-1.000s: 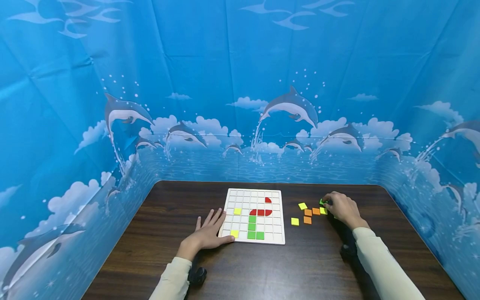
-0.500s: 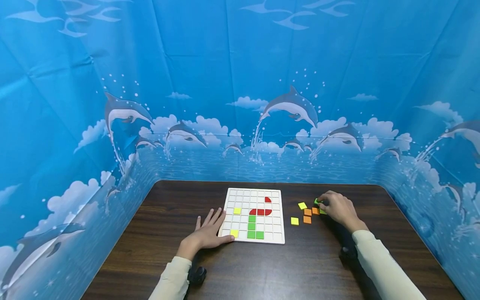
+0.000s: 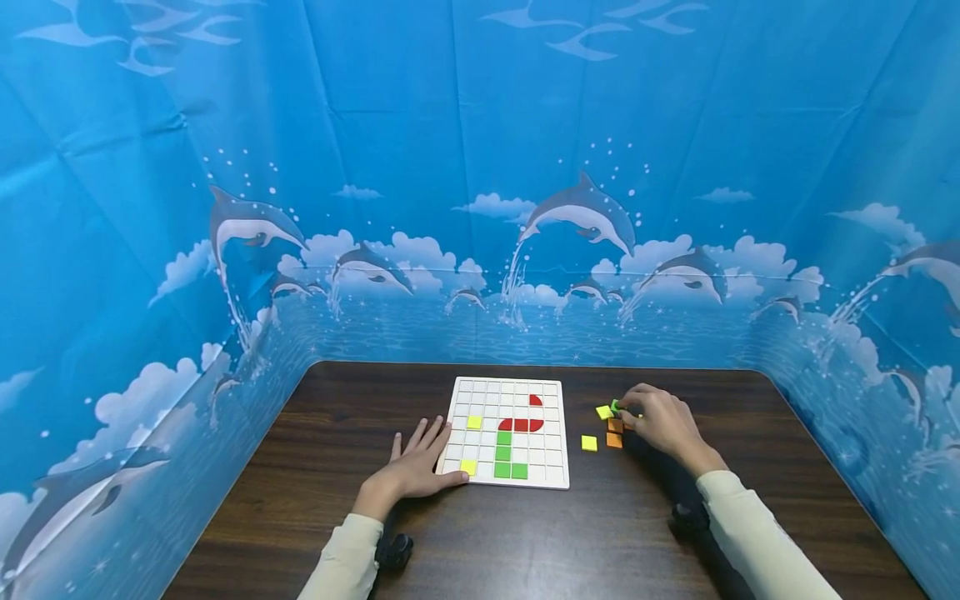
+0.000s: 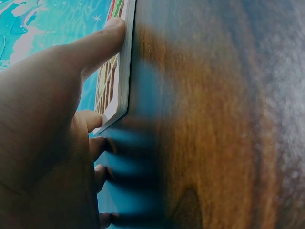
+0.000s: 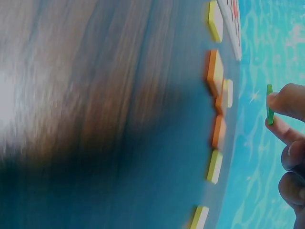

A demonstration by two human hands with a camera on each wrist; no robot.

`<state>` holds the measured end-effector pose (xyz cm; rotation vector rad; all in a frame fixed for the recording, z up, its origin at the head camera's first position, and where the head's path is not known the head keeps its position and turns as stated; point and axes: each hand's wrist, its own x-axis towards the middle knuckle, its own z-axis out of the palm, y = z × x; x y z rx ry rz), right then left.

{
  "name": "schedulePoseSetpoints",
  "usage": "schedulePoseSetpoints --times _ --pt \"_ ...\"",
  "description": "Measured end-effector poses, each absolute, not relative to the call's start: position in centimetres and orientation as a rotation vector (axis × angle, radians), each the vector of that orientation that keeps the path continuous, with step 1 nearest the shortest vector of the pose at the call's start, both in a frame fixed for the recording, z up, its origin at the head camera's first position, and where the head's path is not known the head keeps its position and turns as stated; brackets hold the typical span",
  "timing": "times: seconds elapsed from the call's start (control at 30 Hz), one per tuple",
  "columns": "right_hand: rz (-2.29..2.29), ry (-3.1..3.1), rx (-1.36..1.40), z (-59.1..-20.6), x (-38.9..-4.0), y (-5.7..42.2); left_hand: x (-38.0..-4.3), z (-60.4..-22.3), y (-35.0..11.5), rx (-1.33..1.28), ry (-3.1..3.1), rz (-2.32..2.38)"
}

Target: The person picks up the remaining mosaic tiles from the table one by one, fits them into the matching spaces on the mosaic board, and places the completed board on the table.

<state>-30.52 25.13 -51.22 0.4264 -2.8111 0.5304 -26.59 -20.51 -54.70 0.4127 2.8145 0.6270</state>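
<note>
My left hand (image 3: 408,473) lies spread at the left side of a white grid board (image 3: 551,457). Its thumb (image 4: 107,40) rests on the board's near edge, beside a yellow tile (image 3: 468,467). Raised off the table, my right hand (image 3: 663,427) pinches a thin green tile (image 5: 270,106) between thumb and forefinger. Below and around that hand lie loose square tiles, among them an orange tile (image 3: 614,440) and a yellow tile (image 3: 589,443); the hand hides some of them in the head view. Red and green tiles (image 3: 503,453) form a shape on the board.
The dark wooden table (image 3: 495,542) carries the board in the middle and the loose tiles to its right. A blue dolphin-print curtain (image 3: 465,208) stands behind the table and along both sides. A black band device sits at each wrist.
My right hand has moved left over the loose tiles, carrying the green tile towards the board. My left hand and the board have stayed put.
</note>
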Motion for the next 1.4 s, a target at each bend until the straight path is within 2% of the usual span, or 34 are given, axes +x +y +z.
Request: schedulePoseSetpoints --times 0.6,0.9,1.17,1.4 --pt "0.584 -2.74 0.555 -50.4 -28.5 21.4 -26.8 -55.3 -20.6 0.389 2.815 0.576" --pt "0.563 -2.653 0.692 -50.4 -27.0 18.9 -26.1 -53.7 -20.3 0.42 2.798 0.631" --pt "0.576 -2.629 0.816 -50.7 -25.5 16.5 -26.4 -54.5 -20.6 0.449 2.817 0.636" --pt "0.577 -2.641 0.931 -51.4 -24.9 15.0 -26.1 -53.8 -20.3 0.403 2.799 0.628"
